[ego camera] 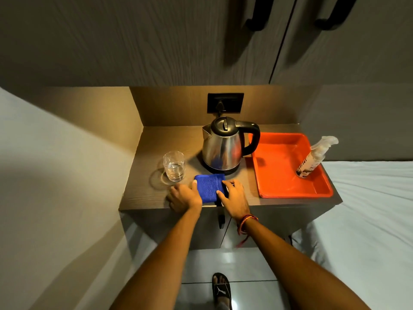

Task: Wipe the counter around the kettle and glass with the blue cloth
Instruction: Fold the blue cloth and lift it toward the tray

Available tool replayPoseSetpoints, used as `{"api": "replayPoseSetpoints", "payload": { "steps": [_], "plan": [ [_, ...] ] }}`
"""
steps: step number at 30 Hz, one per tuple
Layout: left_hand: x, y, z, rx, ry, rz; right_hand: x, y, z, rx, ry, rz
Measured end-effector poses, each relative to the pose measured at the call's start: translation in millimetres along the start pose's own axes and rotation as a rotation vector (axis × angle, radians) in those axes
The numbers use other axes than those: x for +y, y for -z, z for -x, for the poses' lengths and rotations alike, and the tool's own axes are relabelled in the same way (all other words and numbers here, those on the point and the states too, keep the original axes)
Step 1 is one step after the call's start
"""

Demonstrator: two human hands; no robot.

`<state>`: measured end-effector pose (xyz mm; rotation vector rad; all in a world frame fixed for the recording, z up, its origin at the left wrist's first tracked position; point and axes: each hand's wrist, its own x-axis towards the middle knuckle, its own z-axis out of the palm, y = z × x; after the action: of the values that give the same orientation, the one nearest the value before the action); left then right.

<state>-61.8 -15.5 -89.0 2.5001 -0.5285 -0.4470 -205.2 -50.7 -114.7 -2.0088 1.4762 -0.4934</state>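
Head-worn camera looks steeply down from close above the counter (143, 195)

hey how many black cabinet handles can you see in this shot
3: two handles on the upper cabinet doors, one left and one right, and one below the counter, partly hidden behind its front edge. Others may lie outside the frame.

The surface (145, 193) is matt, grained dark wood. On it, the kettle (222, 151) has a polished steel body with glossy black plastic lid and handle; left of it the glass (174, 166) is clear, the blue cloth (209, 186) nubby terry, the tray (290, 186) glossy orange plastic.
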Motion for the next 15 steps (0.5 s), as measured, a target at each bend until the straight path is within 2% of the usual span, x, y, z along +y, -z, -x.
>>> {"api": "replayPoseSetpoints", "payload": {
  "steps": [3,5,8,12,15],
  "plan": [
    [13.9,-11.3,26.6,-0.098,-0.109,-0.076,-9.9,7.7,-7.1,-0.012,-0.073,-0.161],
    [28.9,-8.6,35.7,-0.138,-0.132,-0.007,-15.5,18.0,-10.8,-0.019,-0.143,-0.347],
    [55.5,1.4,49.3,-0.192,-0.261,0.235,-27.1,40.4,-13.7,-0.068,-0.336,-0.745],
    [101.4,5.1,80.7,-0.244,-0.468,0.577,-25.2,93.1,-21.8,0.095,-0.294,-1.058],
    [135.5,-2.1,101.3,-0.347,-0.426,0.760,-1.8,137.3,-29.3,0.076,-0.277,-1.162]
  ]
}}
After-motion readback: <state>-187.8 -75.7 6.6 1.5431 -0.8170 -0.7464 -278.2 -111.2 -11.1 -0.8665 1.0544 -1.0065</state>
